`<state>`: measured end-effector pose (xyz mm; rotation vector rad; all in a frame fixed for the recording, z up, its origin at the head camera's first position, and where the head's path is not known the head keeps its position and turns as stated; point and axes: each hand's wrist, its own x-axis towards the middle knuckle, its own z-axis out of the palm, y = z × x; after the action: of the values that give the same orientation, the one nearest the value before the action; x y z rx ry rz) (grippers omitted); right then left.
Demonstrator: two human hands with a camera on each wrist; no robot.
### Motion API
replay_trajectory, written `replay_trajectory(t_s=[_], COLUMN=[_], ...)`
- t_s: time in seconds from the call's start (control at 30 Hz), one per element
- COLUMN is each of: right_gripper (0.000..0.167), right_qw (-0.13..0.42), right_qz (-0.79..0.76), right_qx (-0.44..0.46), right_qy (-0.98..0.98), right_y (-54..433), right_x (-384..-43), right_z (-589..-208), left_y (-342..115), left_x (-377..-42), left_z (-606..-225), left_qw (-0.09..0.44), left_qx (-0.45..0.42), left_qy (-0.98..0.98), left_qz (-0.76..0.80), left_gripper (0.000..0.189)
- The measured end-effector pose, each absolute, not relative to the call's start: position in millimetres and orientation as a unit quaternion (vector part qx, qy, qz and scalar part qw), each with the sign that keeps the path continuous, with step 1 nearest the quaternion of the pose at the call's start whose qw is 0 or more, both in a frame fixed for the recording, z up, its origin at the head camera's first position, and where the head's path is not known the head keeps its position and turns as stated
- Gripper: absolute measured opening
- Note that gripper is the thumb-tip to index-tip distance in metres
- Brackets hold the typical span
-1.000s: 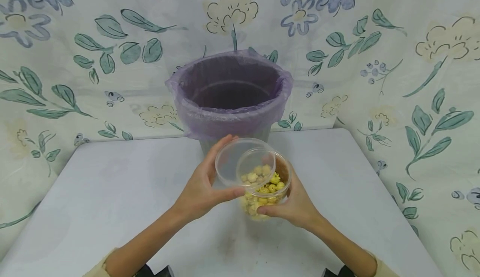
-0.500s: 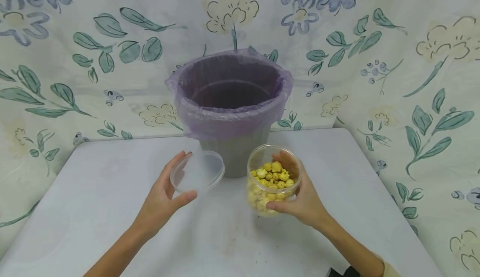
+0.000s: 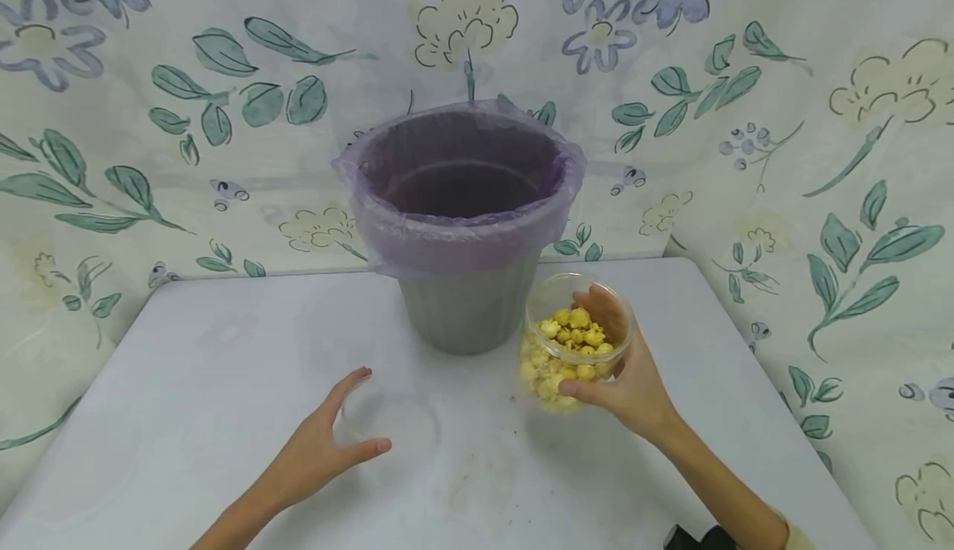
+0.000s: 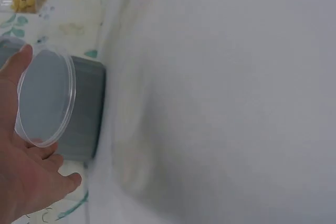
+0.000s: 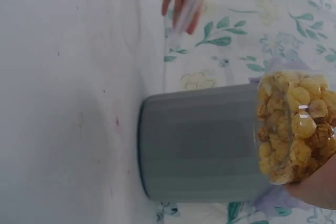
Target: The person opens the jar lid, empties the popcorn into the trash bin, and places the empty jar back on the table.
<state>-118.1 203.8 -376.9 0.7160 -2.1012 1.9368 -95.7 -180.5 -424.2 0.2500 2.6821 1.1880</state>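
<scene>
Right hand (image 3: 633, 384) — popcorn jar (image 3: 566, 359), left hand (image 3: 316, 452) — lid (image 4: 47, 97)

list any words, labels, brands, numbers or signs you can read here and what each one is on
There are none: no word, label, brand, number or sign shows on the jar, lid, bin, purple liner or table.
The cloth behind bears flowers and leaves, no lettering.

I see a pale backdrop (image 3: 373, 82) printed with blue and cream flowers and green leaves, rising behind and along both sides of a white surface (image 3: 484, 405) with rounded far corners. Small specks and faint smudges (image 3: 484, 484) mark it under soft, diffuse light.
</scene>
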Motion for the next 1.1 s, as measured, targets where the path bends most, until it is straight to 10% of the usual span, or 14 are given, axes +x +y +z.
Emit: replay_trajectory(t_s=[0.77,1.1], right_gripper=[0.097,0.096], right_qw=[0.137,0.139], right_qz=[0.656,0.642], right_qx=[0.217,0.196], right_qy=[-0.709,-0.728], right_y=[232.8,239.0], right_x=[-135.5,-140.2], right_z=[-345.3,-331.7], left_y=[-194.2,-186.1], left_x=[-79.8,-93.5], left_z=[-466.8,-407.9], left_qw=[0.035,0.021], left_qx=[0.205,0.204], left_qy=[0.947,0.945], left_qz=[0.246,0.254], left_gripper=[0.109,0.08])
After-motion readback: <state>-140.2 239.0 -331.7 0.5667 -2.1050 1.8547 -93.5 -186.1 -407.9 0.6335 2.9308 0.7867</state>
